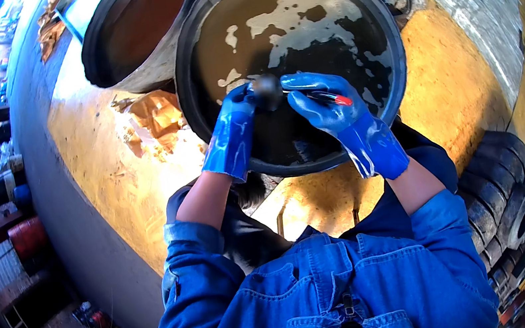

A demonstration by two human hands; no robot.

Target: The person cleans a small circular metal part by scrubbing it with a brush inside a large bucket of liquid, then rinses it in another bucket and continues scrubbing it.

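Over a wide round tub [395, 45] of dark liquid with pale foam, both of my hands work in wet blue rubber gloves. My left hand [235, 124] grips a small dark rounded part [267, 91] by its left side; the part is blurred, so its kind is unclear. Close on the right, my right hand [335, 110] is closed around a thin tool with a red end [342, 100]. The tool's other end points at the dark part, and I cannot tell whether they touch. Glove fingers partly hide both things.
A second drum [155, 71] holding reddish-brown liquid stands at the far left of the tub. Crumpled brown paper [159, 121] lies on the yellowish floor beside it. Several black ring-shaped parts [496, 178] are stacked at my right. Shelves with machine parts [4, 187] stand at the left.
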